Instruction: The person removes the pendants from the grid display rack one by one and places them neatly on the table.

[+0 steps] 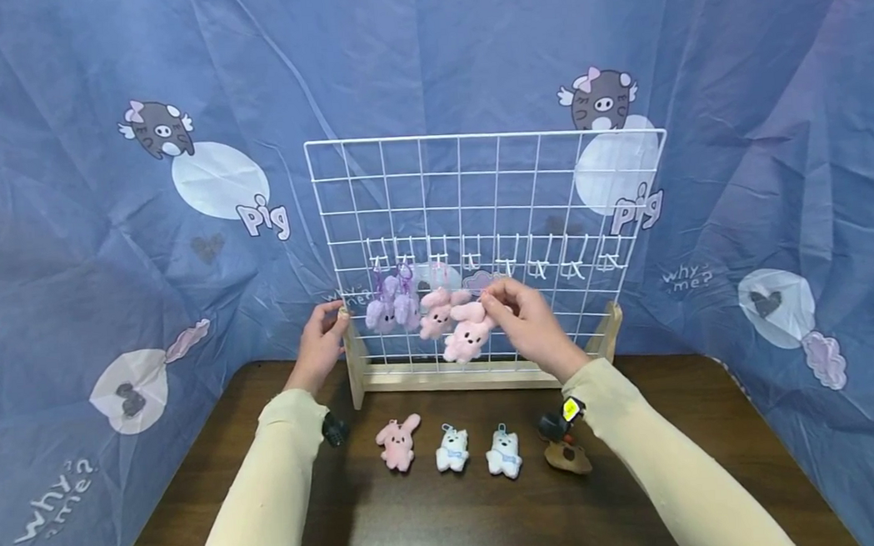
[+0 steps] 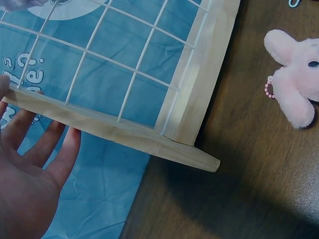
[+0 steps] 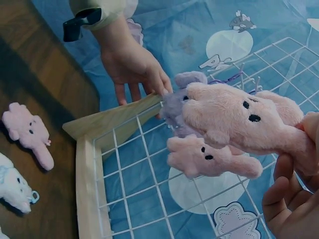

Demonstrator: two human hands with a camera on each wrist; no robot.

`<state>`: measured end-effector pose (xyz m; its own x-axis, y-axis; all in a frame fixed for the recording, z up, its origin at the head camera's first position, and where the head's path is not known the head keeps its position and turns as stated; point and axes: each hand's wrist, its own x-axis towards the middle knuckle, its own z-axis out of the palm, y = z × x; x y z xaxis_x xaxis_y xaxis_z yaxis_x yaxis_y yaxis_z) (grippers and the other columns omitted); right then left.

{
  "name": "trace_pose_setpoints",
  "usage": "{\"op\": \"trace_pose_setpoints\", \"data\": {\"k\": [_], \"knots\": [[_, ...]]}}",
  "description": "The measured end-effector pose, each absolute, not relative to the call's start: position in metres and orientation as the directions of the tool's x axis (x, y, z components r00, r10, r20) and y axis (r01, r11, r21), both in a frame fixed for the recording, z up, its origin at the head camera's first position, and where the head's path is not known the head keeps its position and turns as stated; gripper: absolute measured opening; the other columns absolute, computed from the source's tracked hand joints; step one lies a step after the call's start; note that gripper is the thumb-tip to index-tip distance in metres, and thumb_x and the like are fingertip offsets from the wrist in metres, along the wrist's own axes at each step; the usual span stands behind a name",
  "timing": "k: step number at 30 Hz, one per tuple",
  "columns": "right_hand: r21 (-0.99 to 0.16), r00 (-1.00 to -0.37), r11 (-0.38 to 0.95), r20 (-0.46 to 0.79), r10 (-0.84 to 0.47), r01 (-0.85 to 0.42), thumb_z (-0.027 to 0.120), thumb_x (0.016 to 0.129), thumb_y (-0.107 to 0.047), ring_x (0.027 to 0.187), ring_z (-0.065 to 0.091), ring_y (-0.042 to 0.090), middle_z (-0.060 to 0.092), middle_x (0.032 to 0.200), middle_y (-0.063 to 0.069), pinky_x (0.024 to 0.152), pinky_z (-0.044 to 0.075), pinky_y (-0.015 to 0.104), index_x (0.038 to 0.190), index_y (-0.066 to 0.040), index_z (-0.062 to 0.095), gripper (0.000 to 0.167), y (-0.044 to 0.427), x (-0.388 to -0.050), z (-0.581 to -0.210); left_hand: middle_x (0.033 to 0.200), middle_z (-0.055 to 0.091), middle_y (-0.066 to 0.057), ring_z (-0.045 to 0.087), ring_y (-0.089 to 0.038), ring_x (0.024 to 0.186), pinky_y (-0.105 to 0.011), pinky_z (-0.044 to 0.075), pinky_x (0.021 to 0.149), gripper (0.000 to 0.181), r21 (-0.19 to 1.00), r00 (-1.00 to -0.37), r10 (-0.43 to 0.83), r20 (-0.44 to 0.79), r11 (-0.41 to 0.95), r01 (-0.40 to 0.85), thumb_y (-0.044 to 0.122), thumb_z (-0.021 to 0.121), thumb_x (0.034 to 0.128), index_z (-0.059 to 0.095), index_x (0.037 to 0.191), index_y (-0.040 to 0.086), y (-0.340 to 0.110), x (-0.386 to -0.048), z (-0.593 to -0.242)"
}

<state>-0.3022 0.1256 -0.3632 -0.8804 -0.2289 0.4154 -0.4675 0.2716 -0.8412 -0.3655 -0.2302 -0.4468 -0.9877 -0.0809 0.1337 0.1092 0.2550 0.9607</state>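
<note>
My right hand [image 1: 530,321] pinches a pink bunny plush keychain [image 1: 469,340] by one ear, in front of the white wire grid rack [image 1: 423,174]. Close behind it another pink bunny plush [image 1: 433,322] hangs from a hook. Two purple bunny plushes [image 1: 407,311] hang to the left of that one. At the rack's left edge, my left hand [image 1: 318,344] holds the wooden side support [image 2: 99,119], fingers behind it. The right wrist view shows the held bunny [image 3: 239,117] large, with the fingers round its ear; its chain is hidden there.
Several white hooks [image 1: 574,270] line the rack to the right. On the brown table [image 1: 423,533] lie a pink bunny plush [image 1: 398,447], two white plushes [image 1: 504,455] with blue ribbons, and a brown plush [image 1: 568,458] near my right sleeve. Blue printed cloth [image 1: 424,57] surrounds the table.
</note>
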Motion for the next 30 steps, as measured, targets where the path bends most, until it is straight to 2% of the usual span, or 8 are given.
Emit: {"op": "trace_pose_setpoints", "data": {"k": [9,17,30], "knots": [[-0.821,-0.887,0.35,0.367,-0.282,-0.451,0.06,0.109,-0.024,0.082,0.06,0.02,0.073,0.096,0.005,0.071,0.049,0.031,0.111,-0.008,0.071,0.019,0.133,-0.293,-0.38,0.154,0.052,-0.022,0.049,-0.038,0.141,-0.062,0.047,0.108,0.046,0.959,-0.988,-0.087,0.131,0.264,0.104,0.031,0.049,0.1132,0.043,0.155,0.012,-0.23,-0.366,-0.448],[-0.821,-0.887,0.362,0.336,-0.317,-0.441,0.062,0.108,-0.025,0.084,0.063,0.019,0.075,0.099,0.005,0.074,0.052,0.03,0.108,-0.008,0.073,0.02,0.144,-0.286,-0.398,0.152,0.053,-0.023,0.05,-0.037,0.139,-0.059,0.049,0.104,0.046,0.959,-0.986,-0.089,0.14,0.261,0.113,0.032,0.049,0.113,0.044,0.154,0.011,-0.231,-0.367,-0.448],[-0.823,-0.882,0.408,0.217,-0.418,-0.395,0.064,0.107,-0.023,0.08,0.062,0.015,0.071,0.095,0.003,0.068,0.053,0.029,0.108,-0.008,0.074,0.018,0.169,-0.271,-0.427,0.151,0.054,-0.022,0.05,-0.037,0.139,-0.06,0.049,0.104,0.045,0.959,-0.987,-0.086,0.139,0.26,0.112,0.03,0.05,0.1128,0.045,0.154,0.012,-0.232,-0.365,-0.447]]}}
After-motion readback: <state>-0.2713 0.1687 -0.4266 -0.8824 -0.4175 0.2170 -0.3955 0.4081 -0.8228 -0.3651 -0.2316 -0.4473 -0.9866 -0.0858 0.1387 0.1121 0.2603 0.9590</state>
